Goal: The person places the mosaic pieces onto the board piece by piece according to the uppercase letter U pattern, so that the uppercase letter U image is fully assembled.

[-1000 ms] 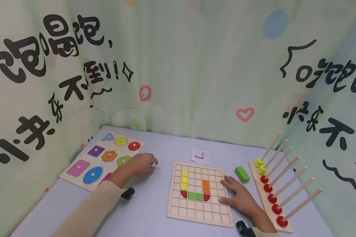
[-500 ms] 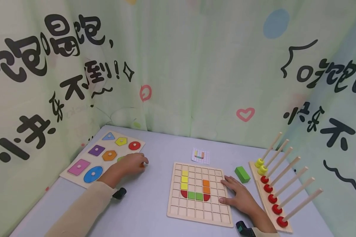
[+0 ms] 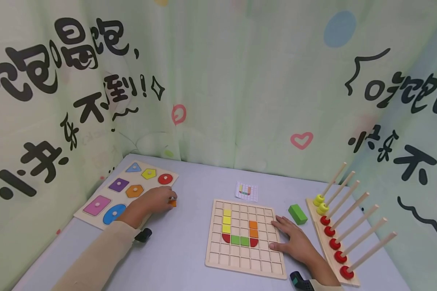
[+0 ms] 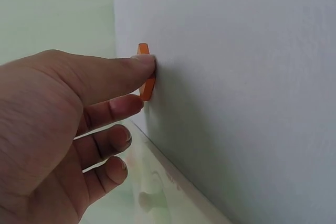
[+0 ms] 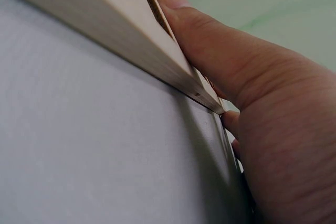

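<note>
My left hand (image 3: pixel 159 201) pinches a small flat orange tile (image 4: pixel 148 88) between thumb and index finger, just above the table beside the shape puzzle. The other fingers curl loosely below in the left wrist view. My right hand (image 3: pixel 295 240) rests on the right edge of a wooden grid board (image 3: pixel 240 260), fingers spread, the thumb (image 5: pixel 205 38) on its rim. Set in the board's squares are a column of yellow tiles (image 3: pixel 226 220), two green tiles (image 3: pixel 239 240), two orange tiles (image 3: pixel 253 229) and a red rounded tile (image 3: pixel 226 238) at each lower corner.
A knobbed shape puzzle (image 3: pixel 106 190) lies at left, partly under my left forearm. Behind the board is a small pattern card (image 3: pixel 246 191). A green block (image 3: pixel 297 214) and a peg stand (image 3: pixel 331 238) with red and yellow beads and tall pegs stand at right.
My left hand has shifted left, toward the shape puzzle, and the orange tile now shows at its fingertips. My right hand and the board have stayed in place.
</note>
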A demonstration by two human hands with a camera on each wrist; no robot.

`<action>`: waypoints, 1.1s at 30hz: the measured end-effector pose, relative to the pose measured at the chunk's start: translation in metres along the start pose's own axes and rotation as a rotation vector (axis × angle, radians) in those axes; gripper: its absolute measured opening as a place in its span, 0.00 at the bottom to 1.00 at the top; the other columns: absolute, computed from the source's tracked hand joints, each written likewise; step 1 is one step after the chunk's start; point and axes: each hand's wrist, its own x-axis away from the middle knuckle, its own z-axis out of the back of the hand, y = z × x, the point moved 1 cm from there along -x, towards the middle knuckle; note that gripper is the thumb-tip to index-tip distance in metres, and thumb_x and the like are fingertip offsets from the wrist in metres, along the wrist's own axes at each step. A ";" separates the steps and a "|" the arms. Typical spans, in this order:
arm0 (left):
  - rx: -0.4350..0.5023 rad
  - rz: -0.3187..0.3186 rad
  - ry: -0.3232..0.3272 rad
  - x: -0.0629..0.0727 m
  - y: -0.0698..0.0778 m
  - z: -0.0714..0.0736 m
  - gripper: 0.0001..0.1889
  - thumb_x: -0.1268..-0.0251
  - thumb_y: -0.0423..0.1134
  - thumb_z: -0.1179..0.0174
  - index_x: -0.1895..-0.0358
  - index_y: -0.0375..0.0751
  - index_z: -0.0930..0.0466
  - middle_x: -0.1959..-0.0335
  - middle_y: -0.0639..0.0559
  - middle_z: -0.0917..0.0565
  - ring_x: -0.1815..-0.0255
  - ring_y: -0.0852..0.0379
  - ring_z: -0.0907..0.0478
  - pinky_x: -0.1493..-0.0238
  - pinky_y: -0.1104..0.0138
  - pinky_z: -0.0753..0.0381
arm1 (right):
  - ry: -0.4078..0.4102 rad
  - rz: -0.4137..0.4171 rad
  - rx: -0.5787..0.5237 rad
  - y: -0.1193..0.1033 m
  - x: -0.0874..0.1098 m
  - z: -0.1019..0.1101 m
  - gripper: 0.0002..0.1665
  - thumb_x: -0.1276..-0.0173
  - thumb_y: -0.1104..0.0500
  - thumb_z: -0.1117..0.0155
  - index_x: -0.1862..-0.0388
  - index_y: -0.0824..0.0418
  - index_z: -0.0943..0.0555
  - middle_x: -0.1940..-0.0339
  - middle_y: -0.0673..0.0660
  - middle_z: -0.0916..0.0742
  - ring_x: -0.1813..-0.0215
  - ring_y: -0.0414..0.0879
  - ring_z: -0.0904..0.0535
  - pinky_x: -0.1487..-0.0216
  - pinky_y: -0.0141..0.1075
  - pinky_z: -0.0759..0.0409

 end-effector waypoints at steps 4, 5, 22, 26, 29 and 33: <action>0.021 0.013 -0.020 -0.001 0.000 0.002 0.15 0.42 0.40 0.30 0.51 0.45 0.15 0.61 0.55 0.20 0.58 0.55 0.24 0.50 0.59 0.22 | 0.007 0.004 0.009 0.000 -0.001 0.001 0.54 0.52 0.32 0.27 0.31 0.61 0.28 0.27 0.64 0.34 0.25 0.65 0.48 0.34 0.66 0.48; 0.022 0.014 -0.022 -0.001 0.000 0.002 0.15 0.41 0.40 0.30 0.51 0.46 0.15 0.61 0.55 0.20 0.58 0.55 0.24 0.50 0.59 0.22 | 0.008 0.006 0.013 0.000 -0.001 0.001 0.54 0.52 0.32 0.27 0.32 0.62 0.28 0.27 0.64 0.34 0.25 0.65 0.48 0.34 0.66 0.48; 0.032 0.001 -0.045 -0.004 0.006 0.001 0.16 0.41 0.41 0.30 0.50 0.44 0.16 0.62 0.56 0.20 0.57 0.54 0.23 0.49 0.58 0.22 | 0.010 -0.005 0.003 0.001 0.000 0.000 0.54 0.52 0.32 0.27 0.32 0.61 0.28 0.27 0.63 0.34 0.25 0.65 0.48 0.34 0.66 0.48; 0.022 -0.007 -0.045 -0.006 0.010 0.001 0.16 0.41 0.42 0.30 0.49 0.45 0.16 0.62 0.56 0.21 0.56 0.55 0.23 0.50 0.59 0.22 | 0.011 -0.005 0.001 0.001 0.000 -0.001 0.54 0.52 0.32 0.27 0.32 0.62 0.27 0.27 0.63 0.34 0.25 0.65 0.48 0.34 0.66 0.48; 0.018 -0.006 -0.046 -0.007 0.013 0.001 0.17 0.41 0.43 0.30 0.49 0.46 0.16 0.63 0.57 0.21 0.57 0.56 0.23 0.50 0.60 0.22 | 0.008 -0.003 0.002 0.001 0.001 -0.001 0.54 0.52 0.32 0.27 0.32 0.62 0.28 0.27 0.63 0.34 0.25 0.65 0.48 0.34 0.66 0.48; 0.023 -0.017 -0.034 -0.009 0.017 0.000 0.16 0.41 0.43 0.30 0.49 0.47 0.15 0.63 0.58 0.21 0.58 0.57 0.24 0.51 0.61 0.22 | 0.004 -0.008 0.005 0.001 0.001 0.000 0.54 0.52 0.32 0.27 0.32 0.61 0.28 0.27 0.63 0.34 0.25 0.65 0.48 0.34 0.66 0.48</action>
